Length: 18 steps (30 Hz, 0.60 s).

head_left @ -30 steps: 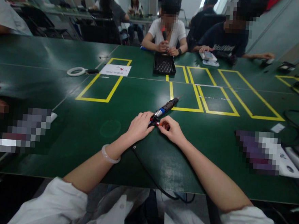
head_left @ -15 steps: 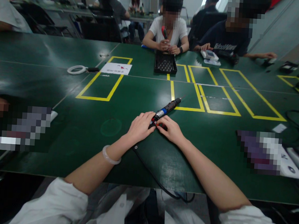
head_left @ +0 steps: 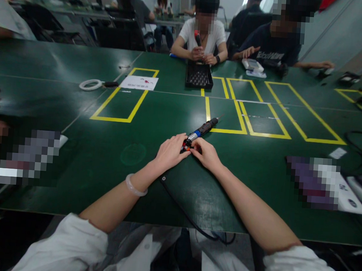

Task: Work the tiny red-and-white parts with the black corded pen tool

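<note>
An electric screwdriver [head_left: 203, 129] with a silver-and-blue middle lies slantwise on the green table, its thin bit pointing away to the right. My left hand [head_left: 171, 150] is closed around its rear end. Small red and orange parts or wires [head_left: 186, 145] show there between my hands, too small to make out. My right hand [head_left: 207, 154] is closed in a pinch at that same end; its fingertips hide what they hold. A black cord [head_left: 190, 221] runs from below my left hand over the table's near edge.
Yellow tape rectangles [head_left: 110, 119] mark the table [head_left: 105, 155]. Across it, a person holds a red-and-black tool [head_left: 197, 38] over a black tray [head_left: 198, 86] of small parts. A white cable coil [head_left: 90, 85] and paper sheet [head_left: 139, 82] lie left. Blurred-out devices sit at both sides.
My right fingers have drawn closer together at the screwdriver's rear, and more orange shows there. The screwdriver and my left hand keep their place; the view has shifted slightly.
</note>
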Each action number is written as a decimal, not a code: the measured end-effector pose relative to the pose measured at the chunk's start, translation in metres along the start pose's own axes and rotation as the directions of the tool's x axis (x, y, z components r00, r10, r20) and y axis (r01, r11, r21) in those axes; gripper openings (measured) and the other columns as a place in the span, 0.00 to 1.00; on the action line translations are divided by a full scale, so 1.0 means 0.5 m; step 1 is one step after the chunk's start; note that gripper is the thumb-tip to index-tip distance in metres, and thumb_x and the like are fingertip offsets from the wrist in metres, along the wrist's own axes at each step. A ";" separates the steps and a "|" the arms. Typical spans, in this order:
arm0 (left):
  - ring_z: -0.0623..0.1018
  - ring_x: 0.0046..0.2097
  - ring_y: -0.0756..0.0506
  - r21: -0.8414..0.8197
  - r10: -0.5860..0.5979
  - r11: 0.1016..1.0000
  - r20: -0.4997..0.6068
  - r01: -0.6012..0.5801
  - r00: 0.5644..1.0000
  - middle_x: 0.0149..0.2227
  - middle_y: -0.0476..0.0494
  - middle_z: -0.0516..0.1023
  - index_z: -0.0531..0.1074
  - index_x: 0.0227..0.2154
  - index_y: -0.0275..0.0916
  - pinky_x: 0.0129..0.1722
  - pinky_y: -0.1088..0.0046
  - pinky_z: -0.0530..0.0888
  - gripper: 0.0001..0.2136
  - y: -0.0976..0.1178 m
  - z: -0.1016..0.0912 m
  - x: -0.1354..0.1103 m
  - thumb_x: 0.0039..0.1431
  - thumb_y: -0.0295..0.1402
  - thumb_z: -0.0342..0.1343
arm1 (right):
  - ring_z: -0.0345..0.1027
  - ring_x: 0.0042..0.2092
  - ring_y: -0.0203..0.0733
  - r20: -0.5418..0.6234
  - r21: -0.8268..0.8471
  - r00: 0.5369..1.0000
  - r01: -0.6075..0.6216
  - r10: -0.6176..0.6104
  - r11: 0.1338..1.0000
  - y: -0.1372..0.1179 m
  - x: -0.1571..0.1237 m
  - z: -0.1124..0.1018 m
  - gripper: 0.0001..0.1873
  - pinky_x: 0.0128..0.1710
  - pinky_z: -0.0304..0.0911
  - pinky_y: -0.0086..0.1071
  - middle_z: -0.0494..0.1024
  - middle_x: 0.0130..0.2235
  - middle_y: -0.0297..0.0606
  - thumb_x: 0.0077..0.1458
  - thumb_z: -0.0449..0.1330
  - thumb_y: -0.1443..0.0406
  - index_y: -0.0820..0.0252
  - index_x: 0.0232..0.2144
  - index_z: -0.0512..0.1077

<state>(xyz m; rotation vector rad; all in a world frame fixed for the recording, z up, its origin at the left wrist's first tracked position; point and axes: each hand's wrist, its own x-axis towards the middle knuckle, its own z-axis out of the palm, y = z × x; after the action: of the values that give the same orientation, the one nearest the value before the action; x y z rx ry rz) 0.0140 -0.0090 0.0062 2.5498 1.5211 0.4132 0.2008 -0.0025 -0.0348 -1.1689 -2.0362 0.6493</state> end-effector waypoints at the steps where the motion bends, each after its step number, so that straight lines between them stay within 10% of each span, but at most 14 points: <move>1: 0.72 0.54 0.38 -0.001 -0.002 1.000 0.003 0.002 1.000 0.57 0.36 0.70 0.61 0.58 0.39 0.50 0.61 0.70 0.23 0.001 0.000 0.001 0.62 0.43 0.51 | 0.61 0.31 0.37 0.002 0.010 1.000 -0.004 0.004 1.000 0.001 0.000 0.000 0.03 0.34 0.57 0.30 0.69 0.31 0.33 0.57 0.57 0.65 0.56 0.35 0.65; 18: 0.71 0.52 0.37 0.124 -0.083 0.990 0.108 0.069 0.991 0.58 0.37 0.64 0.49 0.67 0.48 0.49 0.61 0.70 0.31 -0.093 -0.052 -0.051 0.64 0.46 0.47 | 0.64 0.30 0.35 0.009 0.116 1.000 -0.007 0.006 0.993 -0.009 -0.014 -0.022 0.05 0.34 0.59 0.29 0.71 0.31 0.33 0.58 0.56 0.66 0.58 0.38 0.68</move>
<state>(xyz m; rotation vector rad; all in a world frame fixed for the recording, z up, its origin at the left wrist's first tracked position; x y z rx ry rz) -0.0444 -0.0094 0.0147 2.5438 1.6420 0.1691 0.2093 -0.0098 -0.0265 -1.1077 -1.9748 0.7664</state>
